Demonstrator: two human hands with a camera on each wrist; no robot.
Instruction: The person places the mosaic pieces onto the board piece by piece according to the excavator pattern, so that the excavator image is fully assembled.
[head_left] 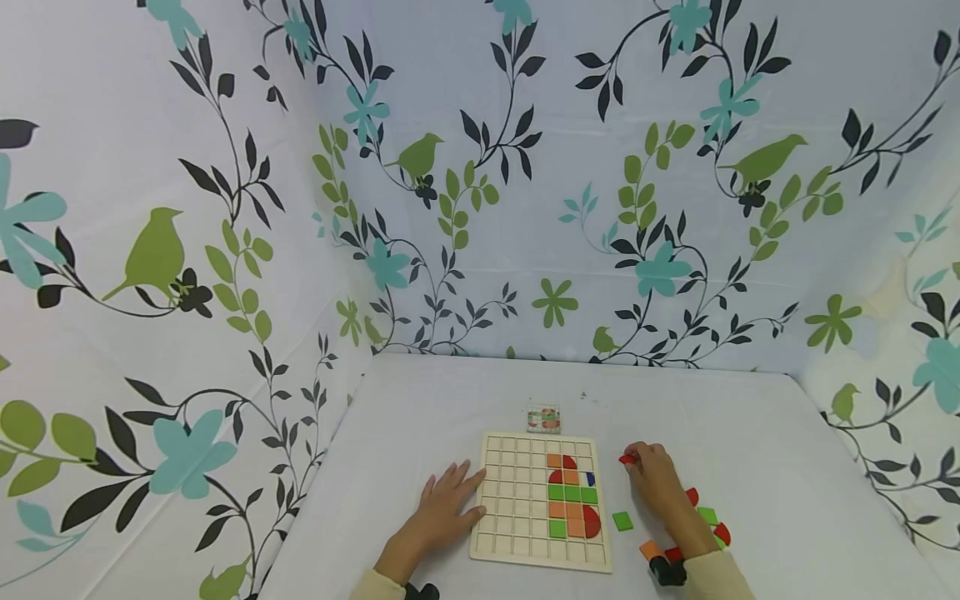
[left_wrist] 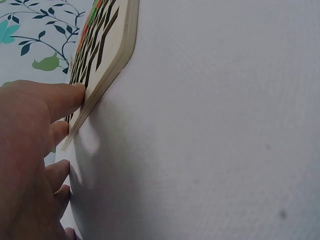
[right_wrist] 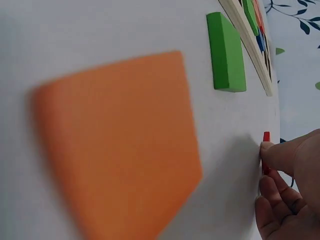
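Note:
A pale wooden grid board [head_left: 504,525] lies on the table, with orange, red, green and blue pieces in its right-hand squares. My left hand [head_left: 442,510] rests at its left edge, fingers spread; in the left wrist view the thumb [left_wrist: 65,100] touches the board's rim. To the right of the board, my right hand [head_left: 657,482] pinches a small red piece [right_wrist: 266,136] between thumb and fingers, low over the table. Its full shape is hidden by the fingers. A loose green square [head_left: 622,521] lies between the board and the right forearm.
Beyond the board stands a small clear item with a coloured pattern [head_left: 543,419]. Several loose red, green and orange pieces lie around the right wrist, among them an orange square [head_left: 651,550] and a red piece [head_left: 722,533]. Patterned cloth [head_left: 555,208] encloses the white table.

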